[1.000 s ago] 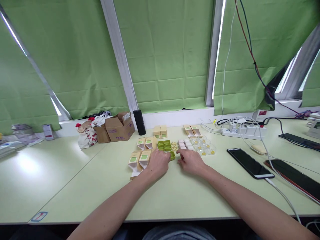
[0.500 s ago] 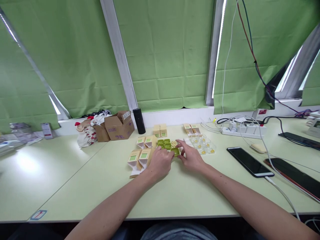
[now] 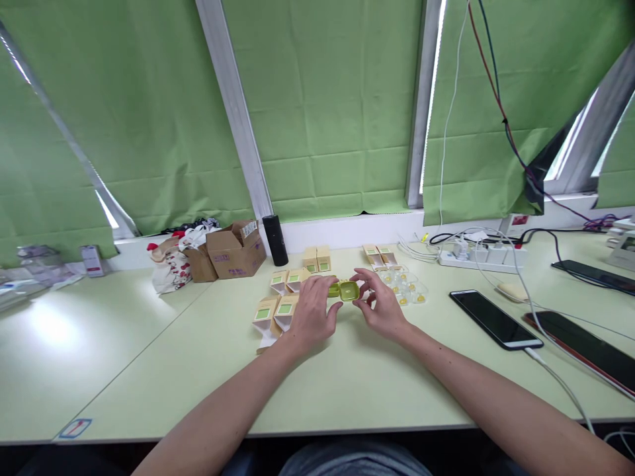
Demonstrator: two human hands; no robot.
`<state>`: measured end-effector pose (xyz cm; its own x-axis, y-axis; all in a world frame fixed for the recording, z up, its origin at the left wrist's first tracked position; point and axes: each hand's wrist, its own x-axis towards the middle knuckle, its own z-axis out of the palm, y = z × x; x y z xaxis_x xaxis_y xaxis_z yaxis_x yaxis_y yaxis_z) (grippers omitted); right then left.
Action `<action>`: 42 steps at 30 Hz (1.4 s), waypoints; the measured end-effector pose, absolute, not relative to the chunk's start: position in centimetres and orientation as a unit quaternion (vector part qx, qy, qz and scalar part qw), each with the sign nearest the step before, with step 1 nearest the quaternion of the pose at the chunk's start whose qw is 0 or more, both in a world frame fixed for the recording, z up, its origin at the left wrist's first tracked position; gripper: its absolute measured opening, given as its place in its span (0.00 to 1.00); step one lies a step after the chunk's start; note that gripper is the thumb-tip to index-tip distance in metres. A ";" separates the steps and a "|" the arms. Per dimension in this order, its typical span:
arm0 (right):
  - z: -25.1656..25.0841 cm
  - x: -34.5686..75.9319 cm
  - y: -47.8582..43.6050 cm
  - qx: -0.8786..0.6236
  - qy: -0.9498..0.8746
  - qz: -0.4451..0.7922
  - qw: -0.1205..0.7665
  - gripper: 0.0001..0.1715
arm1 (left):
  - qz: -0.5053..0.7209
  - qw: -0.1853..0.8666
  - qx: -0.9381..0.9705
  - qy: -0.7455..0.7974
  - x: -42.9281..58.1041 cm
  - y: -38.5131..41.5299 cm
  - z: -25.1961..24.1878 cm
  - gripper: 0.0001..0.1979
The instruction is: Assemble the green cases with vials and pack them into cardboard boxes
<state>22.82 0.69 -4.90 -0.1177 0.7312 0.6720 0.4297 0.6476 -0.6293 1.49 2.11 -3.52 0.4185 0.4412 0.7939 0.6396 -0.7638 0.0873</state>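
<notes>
My right hand [image 3: 381, 304] holds a small square olive-green box [image 3: 349, 291] by its right side, between thumb and fingers. The box is tilted so that its hollow inside faces me. My left hand [image 3: 315, 309] is just left of it, thumb and fingers apart, its fingers reaching over another green box [image 3: 333, 290]. Whether those fingertips touch that box I cannot tell. The other green boxes of the group are hidden behind my hands. Small cardboard cartons with green labels [image 3: 286, 309] stand beside my left hand.
A clear plastic tray with yellow pieces [image 3: 409, 288] lies right of my right hand. More cartons [image 3: 317, 258] stand behind. Farther out are a black cylinder [image 3: 275, 240], a cardboard box [image 3: 237, 250], a cloth bag [image 3: 171, 266], a phone [image 3: 496, 320] and a power strip [image 3: 481, 256].
The green box has risen and tilted towards me in my right hand. My left hand has come off it, opened its fingers and moved slightly left and away from me.
</notes>
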 end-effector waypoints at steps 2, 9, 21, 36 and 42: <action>-4.8 22.7 0.6 -0.380 -0.736 0.139 0.543 0.36 | -0.434 0.114 -0.840 -0.305 1.5 2.2 -3.6 0.25; -4.9 22.6 0.3 -0.347 -0.736 0.140 0.564 0.34 | -0.445 0.113 -0.842 -0.283 1.6 2.0 -3.5 0.22; -4.9 22.6 0.3 -0.339 -0.730 0.149 0.574 0.29 | -0.470 0.139 -0.827 -0.276 1.4 2.2 -3.6 0.21; -4.6 22.5 0.6 -0.358 -0.719 0.177 0.569 0.23 | -0.474 0.103 -0.820 -0.304 1.6 2.5 -3.7 0.16; -5.0 22.6 0.8 -0.339 -0.726 0.172 0.572 0.24 | -0.482 0.075 -0.811 -0.323 1.6 2.3 -3.5 0.13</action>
<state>22.60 0.76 -5.00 -0.1143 0.6897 0.7150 0.2966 0.7106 -0.6381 1.63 2.32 -3.45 0.3257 0.4521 0.8304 0.5969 -0.7794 0.1903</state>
